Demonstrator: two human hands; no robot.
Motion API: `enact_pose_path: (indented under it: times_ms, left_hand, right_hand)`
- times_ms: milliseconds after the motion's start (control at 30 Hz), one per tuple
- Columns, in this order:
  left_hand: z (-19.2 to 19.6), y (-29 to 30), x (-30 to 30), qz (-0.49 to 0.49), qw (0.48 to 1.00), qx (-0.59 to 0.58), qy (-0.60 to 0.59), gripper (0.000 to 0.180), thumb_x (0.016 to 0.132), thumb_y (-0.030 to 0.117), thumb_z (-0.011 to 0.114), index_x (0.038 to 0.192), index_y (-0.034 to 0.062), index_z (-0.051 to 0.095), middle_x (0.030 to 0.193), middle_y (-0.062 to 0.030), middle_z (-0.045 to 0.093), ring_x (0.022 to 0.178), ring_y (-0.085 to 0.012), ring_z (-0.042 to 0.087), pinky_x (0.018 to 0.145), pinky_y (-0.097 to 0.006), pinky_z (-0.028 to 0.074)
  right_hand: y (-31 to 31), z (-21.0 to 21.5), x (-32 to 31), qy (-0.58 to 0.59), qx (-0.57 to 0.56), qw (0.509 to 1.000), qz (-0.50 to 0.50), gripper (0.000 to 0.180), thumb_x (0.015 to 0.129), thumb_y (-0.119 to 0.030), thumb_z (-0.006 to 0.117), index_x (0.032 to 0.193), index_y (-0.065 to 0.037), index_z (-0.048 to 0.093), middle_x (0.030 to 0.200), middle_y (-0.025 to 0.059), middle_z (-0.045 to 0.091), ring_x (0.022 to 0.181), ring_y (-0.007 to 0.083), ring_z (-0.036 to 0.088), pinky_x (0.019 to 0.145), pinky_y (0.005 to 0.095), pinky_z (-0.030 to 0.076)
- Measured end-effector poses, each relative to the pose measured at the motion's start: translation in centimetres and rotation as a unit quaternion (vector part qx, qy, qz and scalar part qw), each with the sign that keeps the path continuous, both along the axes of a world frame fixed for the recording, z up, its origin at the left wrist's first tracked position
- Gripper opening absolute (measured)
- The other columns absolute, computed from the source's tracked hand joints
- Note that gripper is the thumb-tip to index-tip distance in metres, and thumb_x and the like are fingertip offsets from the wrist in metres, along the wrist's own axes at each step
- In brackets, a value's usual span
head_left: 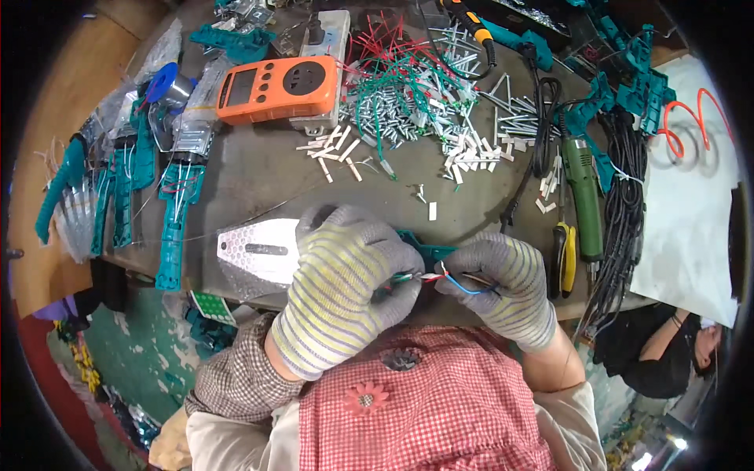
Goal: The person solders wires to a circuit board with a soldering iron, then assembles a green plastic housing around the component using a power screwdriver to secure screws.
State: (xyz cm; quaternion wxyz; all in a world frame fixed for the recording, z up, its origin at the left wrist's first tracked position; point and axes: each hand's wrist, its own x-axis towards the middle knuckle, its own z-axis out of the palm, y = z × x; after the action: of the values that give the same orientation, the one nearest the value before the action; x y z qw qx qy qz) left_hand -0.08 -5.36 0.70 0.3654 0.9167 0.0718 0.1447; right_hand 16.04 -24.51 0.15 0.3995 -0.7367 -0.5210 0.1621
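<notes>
Yellow-striped grey gloves (pixel 334 279) are covering the fingers (pixel 400 253); behind these, a brown-checked sleeve (pixel 239 369) is showing leftward, and a red-checked apron (pixel 444 416) is bearing a flower (pixel 366 399).

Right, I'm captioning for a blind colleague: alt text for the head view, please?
Gloved hands, left and right, hold thin wires at a cluttered workbench's near edge. Beyond lie an orange meter and piled screws; teal casings lie left.

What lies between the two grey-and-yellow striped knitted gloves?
In the head view, thin red and white wires cross the gap, with a teal plastic piece just beyond.
</notes>
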Motion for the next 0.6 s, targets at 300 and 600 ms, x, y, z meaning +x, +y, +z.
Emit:
enact_pose_path:
  times_ms: [300, 600]
  left_hand:
    - [0.3, -0.7, -0.3, 0.025, 1.000, -0.009, 0.000, 0.034, 0.071, 0.017, 0.084, 0.104, 0.0119, 0.076, 0.103, -0.0102, 0.071, 0.101, -0.0347, 0.067, 0.097, -0.049, 0.048]
    - [3.7, -3.6, -3.2, 0.064, 0.981, 0.184, -0.012, 0.034, 0.069, 0.037, 0.090, 0.097, 0.0189, 0.084, 0.142, -0.0125, 0.063, 0.129, -0.0398, 0.055, 0.113, -0.056, 0.039]
  right_hand:
    - [-0.2, -0.2, 0.6, -0.055, -0.001, 0.997, 0.051, 0.027, 0.084, -0.025, 0.088, 0.104, -0.010, 0.077, 0.081, 0.0094, 0.071, 0.073, 0.0326, 0.071, 0.068, 0.0417, 0.057]
    - [-3.6, 2.1, 0.3, -0.161, 0.090, 0.980, 0.080, 0.049, 0.066, -0.021, 0.096, 0.110, -0.014, 0.076, 0.095, 0.0044, 0.066, 0.083, 0.0287, 0.065, 0.068, 0.0442, 0.050]
